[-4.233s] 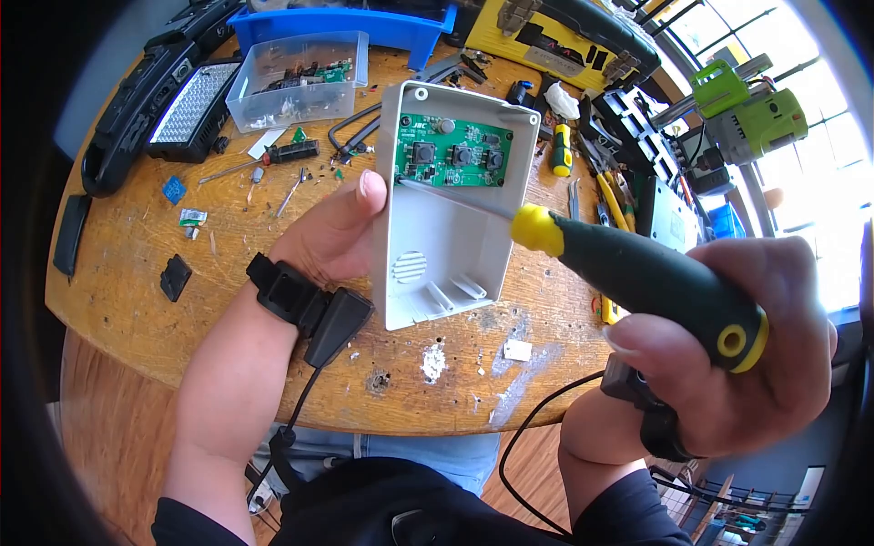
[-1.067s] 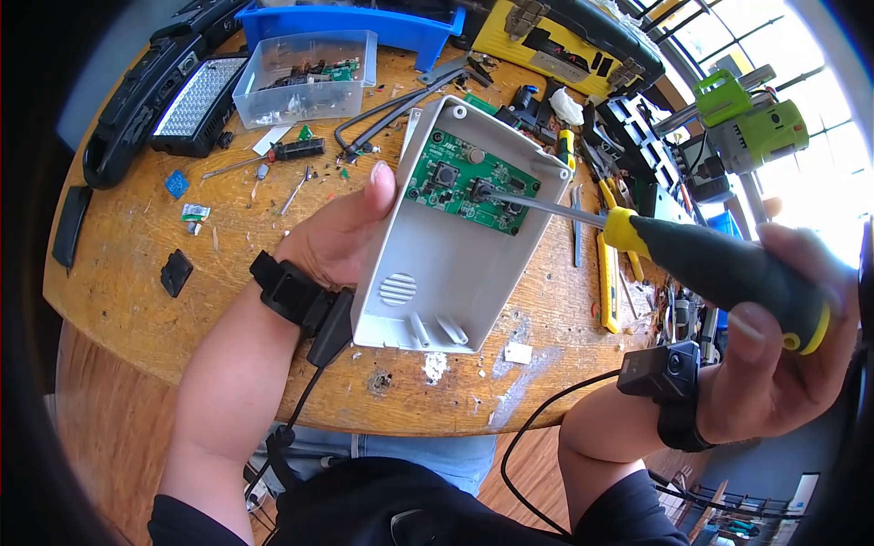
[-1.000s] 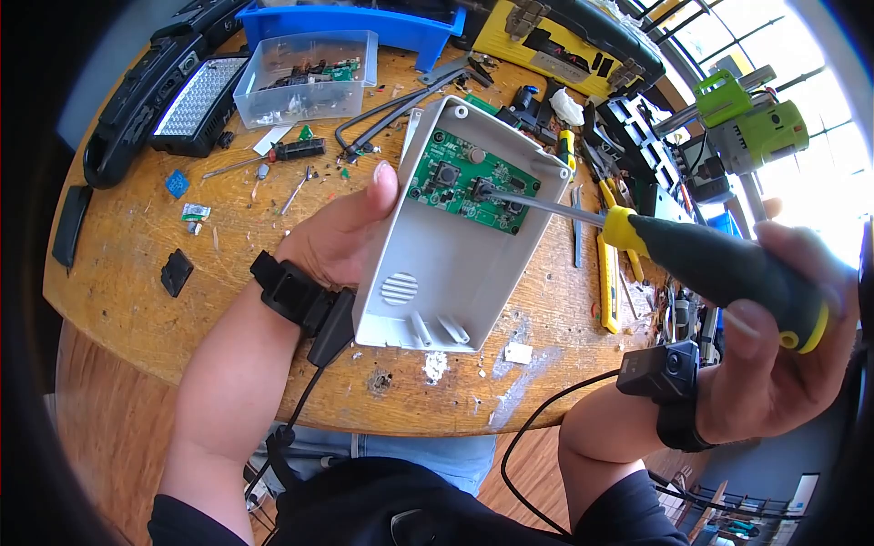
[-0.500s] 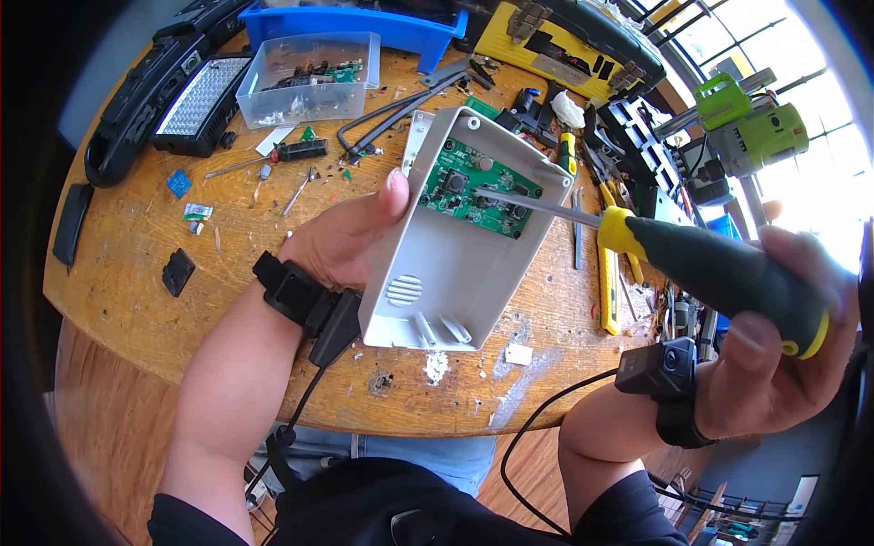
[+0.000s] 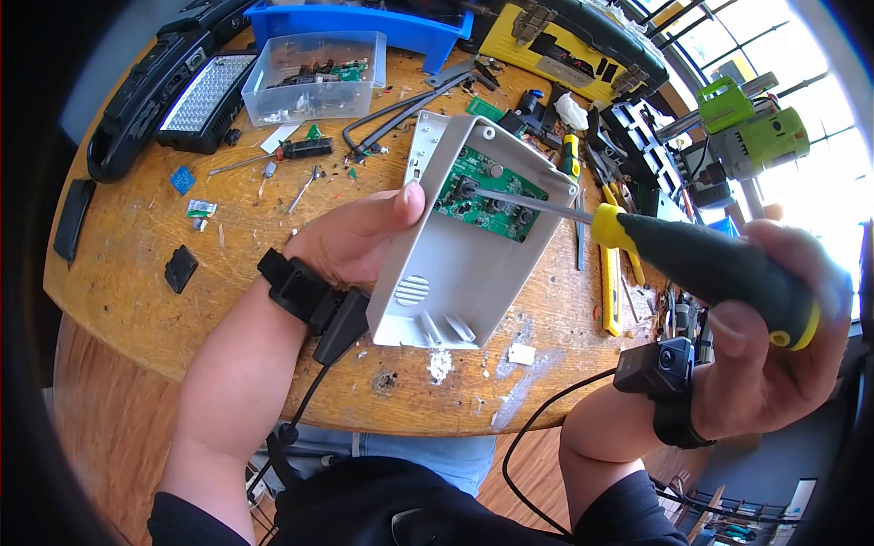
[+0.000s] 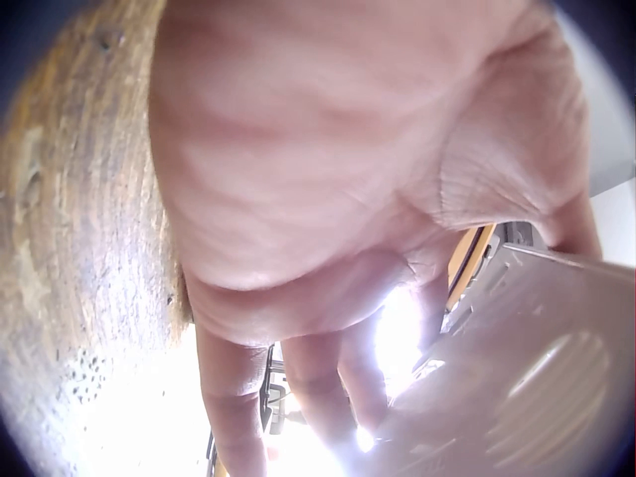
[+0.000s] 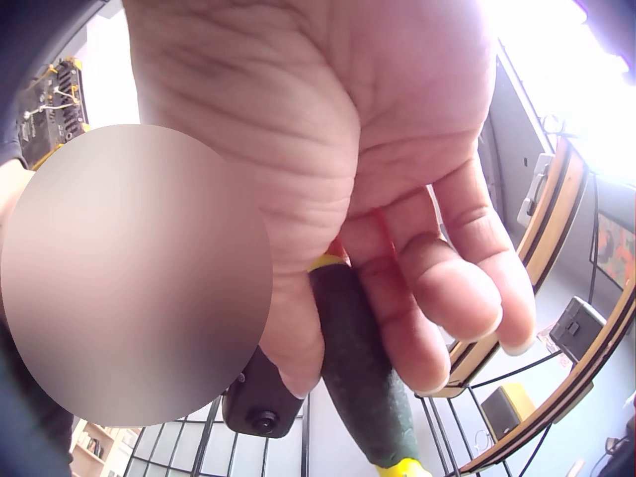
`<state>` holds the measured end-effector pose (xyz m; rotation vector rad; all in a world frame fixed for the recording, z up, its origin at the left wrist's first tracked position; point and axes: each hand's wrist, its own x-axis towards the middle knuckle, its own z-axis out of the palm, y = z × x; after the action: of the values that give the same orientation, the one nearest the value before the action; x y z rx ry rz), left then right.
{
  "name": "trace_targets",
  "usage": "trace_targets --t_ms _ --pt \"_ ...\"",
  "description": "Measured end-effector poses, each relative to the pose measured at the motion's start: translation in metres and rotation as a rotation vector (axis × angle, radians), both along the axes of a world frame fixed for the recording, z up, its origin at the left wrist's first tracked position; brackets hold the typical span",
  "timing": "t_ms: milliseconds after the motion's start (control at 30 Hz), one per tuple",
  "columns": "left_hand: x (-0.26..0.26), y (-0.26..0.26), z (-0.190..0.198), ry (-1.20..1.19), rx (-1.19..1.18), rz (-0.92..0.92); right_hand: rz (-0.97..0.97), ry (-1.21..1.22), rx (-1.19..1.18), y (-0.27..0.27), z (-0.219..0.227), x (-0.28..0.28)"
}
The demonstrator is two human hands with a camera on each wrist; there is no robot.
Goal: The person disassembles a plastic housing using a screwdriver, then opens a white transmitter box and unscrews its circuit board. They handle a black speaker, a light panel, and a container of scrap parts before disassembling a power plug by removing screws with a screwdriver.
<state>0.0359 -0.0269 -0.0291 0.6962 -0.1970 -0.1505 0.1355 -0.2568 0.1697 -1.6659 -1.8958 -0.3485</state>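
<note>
Grey housing [image 5: 442, 268] under screwdriver [image 5: 715, 257]

Held above desk [image 5: 228, 232] at centre, by left grip [image 5: 360, 237] closed on its 9 o'clock side. Probed at circuit board [image 5: 472, 216] from 3 o'clock, by right grip [image 5: 774, 350] closed round handle. Noted at 11 o'clock: clear tub [image 5: 314, 102].

A hand could have passed over the left side of the worktop [image 5: 118, 300], between the left forearm [image 5: 238, 373] and the black plastic piece [image 5: 180, 270], but the grey housing [image 5: 455, 264] obstructed the middle and the clear bin [image 5: 314, 102] the far-left part.
</note>
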Motion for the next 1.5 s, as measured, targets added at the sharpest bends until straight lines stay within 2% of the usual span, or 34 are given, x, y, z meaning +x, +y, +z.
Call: trace_targets --t_ms 67,233,267,300,400,533,600,667,700,733,800,900,1000,1067,1133,1200,1267,1333,1400,1500 --pt "0.002 0.0 -0.004 0.0 0.001 0.007 0.01 0.001 -0.003 0.001 -0.002 -0.001" --pt "0.006 -0.004 0.007 -0.032 0.099 0.092 -0.279 0.143 0.221 0.018 -0.022 -0.005" --pt "0.004 -0.005 0.007 -0.003 0.06 0.159 -0.212 0.12 0.223 0.017 -0.023 0.017" --pt "0.003 -0.006 0.006 0.026 0.019 0.225 -0.172 0.498 0.356 0.026 -0.032 0.017" --pt "0.01 0.001 0.003 -0.03 -0.045 0.212 -0.008 0.83 0.452 0.03 -0.056 0.043" --pt "0.01 0.003 0.006 -0.141 -0.223 0.139 0.039 1.361 0.507 0.015 -0.105 0.063" --pt "0.009 -0.001 0.014 -0.14 -0.223 0.169 0.116 1.594 0.471 0.01 -0.131 0.067" --pt "0.009 0.0 0.013 -0.129 -0.212 0.195 0.116 1.807 0.504 0.006 -0.148 0.068" --pt "0.01 0.0 0.011 -0.131 -0.247 0.175 0.138 1.833 0.494 0.005 -0.152 0.07" --pt "0.012 0.0 0.01 -0.13 -0.283 0.151 0.265 1.837 0.457 0.003 -0.153 0.073" --pt "0.013 -0.003 0.01 -0.13 -0.235 0.184 0.385 1.833 0.429 0.0 -0.155 0.076" --pt "0.016 -0.003 0.01 -0.086 -0.275 0.216 0.4 1.879 0.44 -0.003 -0.163 0.079" --pt "0.015 -0.003 0.012 -0.116 -0.194 0.253 0.394 1.95 0.45 0.004 -0.174 0.075" --pt "0.021 0.001 0.009 -0.081 -0.153 0.263 0.4 2.0 0.3 0.011 -0.184 0.071" --pt "0.016 -0.007 0.019 0.038 -0.249 0.286 0.458 2.09 0.27 0.014 -0.194 0.071" --pt "0.016 -0.005 0.02 0.139 -0.21 0.324 0.582 2.075 0.145 0.013 -0.192 0.07" --pt "0.016 0.0 0.015 0.192 -0.031 0.385 0.562 2.097 0.15 0.011 -0.191 0.07" --pt "0.016 -0.002 0.014 0.215 -0.032 0.384 0.539 2.02 0.065 0.011 -0.192 0.072" --pt "0.015 -0.007 0.017 0.102 -0.186 0.172 0.534 2.047 0.121 0.013 -0.19 0.069" --pt "0.012 -0.018 0.019 0.12 -0.144 0.257 0.496 2.005 0.028 0.013 -0.188 0.068"
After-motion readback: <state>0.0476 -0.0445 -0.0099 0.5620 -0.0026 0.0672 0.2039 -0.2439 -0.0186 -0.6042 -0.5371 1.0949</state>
